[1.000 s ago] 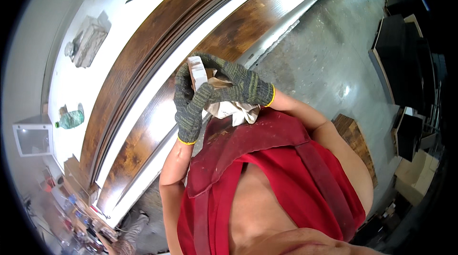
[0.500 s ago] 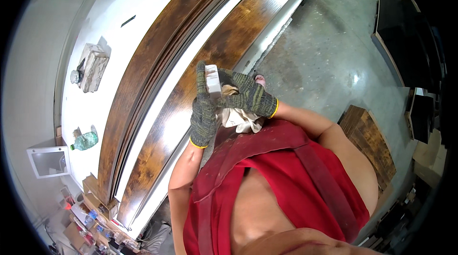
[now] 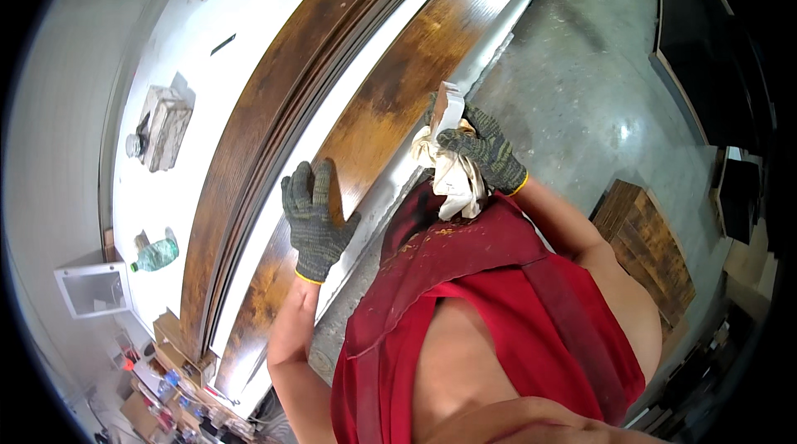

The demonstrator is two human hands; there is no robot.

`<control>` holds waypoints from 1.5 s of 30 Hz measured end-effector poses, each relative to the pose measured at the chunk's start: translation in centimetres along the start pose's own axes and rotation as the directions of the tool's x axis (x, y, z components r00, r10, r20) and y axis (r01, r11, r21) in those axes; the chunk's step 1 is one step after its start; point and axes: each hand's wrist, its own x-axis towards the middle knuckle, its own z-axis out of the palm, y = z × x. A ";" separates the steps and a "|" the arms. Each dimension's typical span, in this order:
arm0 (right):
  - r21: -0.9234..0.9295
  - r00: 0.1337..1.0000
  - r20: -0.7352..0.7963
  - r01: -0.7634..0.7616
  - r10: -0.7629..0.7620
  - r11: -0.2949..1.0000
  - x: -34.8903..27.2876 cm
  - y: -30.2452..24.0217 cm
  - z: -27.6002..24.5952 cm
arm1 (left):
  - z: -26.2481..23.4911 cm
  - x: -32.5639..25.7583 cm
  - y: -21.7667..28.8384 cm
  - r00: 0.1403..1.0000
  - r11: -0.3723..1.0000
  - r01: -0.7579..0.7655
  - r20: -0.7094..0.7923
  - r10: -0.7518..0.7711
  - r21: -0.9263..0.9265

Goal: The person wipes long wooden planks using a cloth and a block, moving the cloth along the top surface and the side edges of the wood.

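My left hand [image 3: 317, 224], in a dark grey-green knit glove with a yellow cuff, rests with fingers spread on a long glossy brown wood-grain plank [image 3: 398, 83]. Gloved the same way, my right hand [image 3: 491, 149] is closed around a small white block [image 3: 448, 109] with a brownish edge. A crumpled cream rag [image 3: 457, 182] is held in that hand too and hangs below the block. Both lie over the near edge of the plank, close to my red apron [image 3: 448, 265]. Some of the right fingers are hidden behind the block.
Beyond the plank, more brown boards [image 3: 249, 124] lie stacked lengthwise on a white table [image 3: 224, 79]. Farther left are a wrapped block-shaped bundle [image 3: 168, 129] and a green plastic bottle [image 3: 156, 253]. Wood-grain boards [image 3: 643, 249] sit on the concrete floor [image 3: 573, 95] at right.
My hands have parted. The left let go of the white block and moved down-left onto the plank; the right carried block and rag to the right.
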 end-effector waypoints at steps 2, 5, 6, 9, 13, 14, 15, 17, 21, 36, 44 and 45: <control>0.002 0.999 -0.054 0.001 0.000 1.000 0.1 0.3 -0.2 | 0.1 -0.3 0.3 0.999 1.000 0.029 -0.028 -0.029 -0.001; 0.049 0.994 -0.113 -0.001 0.007 0.999 0.7 0.5 -0.7 | 0.0 -0.3 0.8 0.999 0.999 0.033 -0.029 -0.034 -0.037; 0.015 0.993 -0.114 -0.006 0.008 1.000 0.6 0.0 -1.2 | -0.1 -0.3 1.2 0.999 0.998 0.043 -0.011 -0.044 -0.050; 0.109 0.993 -0.106 0.058 -0.046 0.992 0.6 -0.3 -1.8 | 0.4 -0.8 0.8 0.999 0.993 0.022 -0.032 -0.026 -0.116; 0.086 0.989 -0.118 0.103 -0.093 0.991 0.2 -0.1 -3.9 | -1.0 0.0 0.8 0.999 0.987 0.018 0.046 -0.011 -0.162; 0.072 0.991 -0.105 0.094 -0.086 0.993 -0.1 -0.8 -4.0 | -2.1 0.6 0.7 0.995 0.971 0.039 0.096 -0.017 -0.236; 0.081 0.988 -0.110 0.114 -0.105 0.990 -0.2 -0.5 -4.3 | -2.8 1.0 0.4 0.989 0.949 0.064 0.147 -0.019 -0.308; 0.106 0.982 -0.120 0.156 -0.143 0.982 -0.3 0.4 -4.9 | -3.5 1.2 -0.8 0.982 0.928 0.057 0.187 0.014 -0.368; 0.170 0.988 -0.052 0.149 -0.142 0.974 -0.1 2.1 -6.0 | -5.2 2.6 -2.6 0.909 0.819 0.226 0.417 0.018 -0.528; 0.233 0.999 0.022 0.035 -0.041 0.972 -0.7 3.2 -4.0 | -8.3 7.0 -8.1 0.705 0.577 0.633 0.693 -0.153 -0.516; 0.131 0.991 0.135 -0.036 0.018 0.991 -0.5 3.0 -3.0 | -4.9 6.8 -8.1 0.782 0.554 0.619 0.509 -0.361 -0.557; 0.198 0.969 0.229 -0.140 0.093 0.970 -0.4 2.8 -2.4 | -4.4 6.7 -8.5 0.789 0.551 0.609 0.508 -0.346 -0.571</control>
